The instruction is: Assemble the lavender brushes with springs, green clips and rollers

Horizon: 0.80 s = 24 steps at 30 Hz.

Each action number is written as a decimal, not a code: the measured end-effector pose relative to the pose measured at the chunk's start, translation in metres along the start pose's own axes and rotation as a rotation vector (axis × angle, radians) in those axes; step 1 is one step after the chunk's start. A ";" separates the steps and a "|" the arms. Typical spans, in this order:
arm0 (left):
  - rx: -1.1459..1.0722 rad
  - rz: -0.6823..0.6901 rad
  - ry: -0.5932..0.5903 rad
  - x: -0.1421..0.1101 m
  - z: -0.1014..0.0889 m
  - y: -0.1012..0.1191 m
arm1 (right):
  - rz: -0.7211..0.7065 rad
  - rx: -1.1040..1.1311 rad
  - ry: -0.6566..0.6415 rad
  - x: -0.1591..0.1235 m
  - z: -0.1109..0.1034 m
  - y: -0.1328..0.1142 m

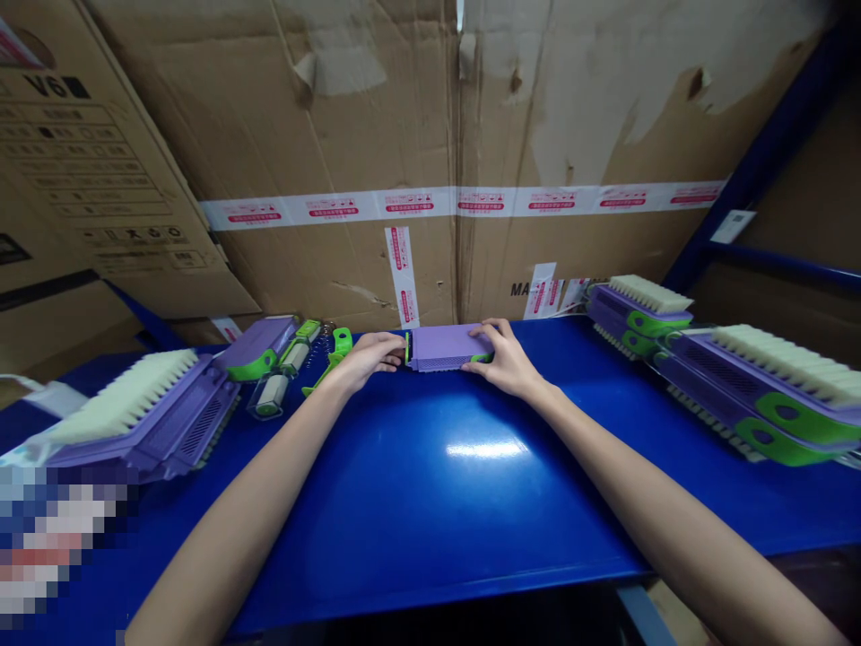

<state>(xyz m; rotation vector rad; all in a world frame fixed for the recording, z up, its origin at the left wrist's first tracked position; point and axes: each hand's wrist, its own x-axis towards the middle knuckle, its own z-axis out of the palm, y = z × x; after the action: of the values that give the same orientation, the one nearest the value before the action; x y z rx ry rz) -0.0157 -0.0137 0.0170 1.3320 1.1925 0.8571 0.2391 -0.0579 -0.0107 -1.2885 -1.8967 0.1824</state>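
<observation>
A purple scrubbing brush (447,345) with green at both ends lies level at the back of the blue shelf, its bristle side downward. My right hand (509,359) grips its right end, thumb in front and fingers on top. At the left end, my left hand (369,362) has its fingers bunched against the open end by a green edge; whatever they pinch is hidden. Just left of that hand lies a green end piece (342,343). Beside it are metal springs (320,345) and small clear-and-green parts with white rollers (273,393).
Purple brushes with cream bristles are stacked at right (746,377) and left (144,408). Another purple body (259,348) lies behind the rollers. Taped cardboard (350,117) walls the back of the blue shelf (404,502). A blue post (760,152) stands at right.
</observation>
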 end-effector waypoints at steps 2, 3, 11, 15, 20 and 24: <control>-0.001 -0.007 -0.004 -0.001 -0.001 0.001 | 0.008 0.002 0.001 0.000 0.000 -0.001; -0.001 -0.009 -0.009 -0.001 -0.001 0.001 | 0.009 0.003 -0.001 0.000 0.000 -0.001; 0.001 -0.020 -0.024 -0.002 -0.001 0.002 | -0.006 0.030 0.002 -0.001 -0.001 0.000; -0.001 -0.043 -0.002 -0.002 -0.003 0.002 | 0.010 0.022 0.009 0.000 0.000 -0.001; 0.004 -0.052 -0.043 -0.003 -0.005 0.004 | -0.001 0.030 0.003 -0.001 -0.001 -0.001; 0.008 -0.075 -0.021 -0.004 -0.006 0.006 | 0.021 0.032 0.016 -0.001 0.001 0.000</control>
<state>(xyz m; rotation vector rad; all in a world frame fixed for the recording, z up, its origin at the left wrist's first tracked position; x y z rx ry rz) -0.0211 -0.0158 0.0238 1.2917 1.2226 0.7842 0.2381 -0.0583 -0.0118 -1.2850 -1.8598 0.2121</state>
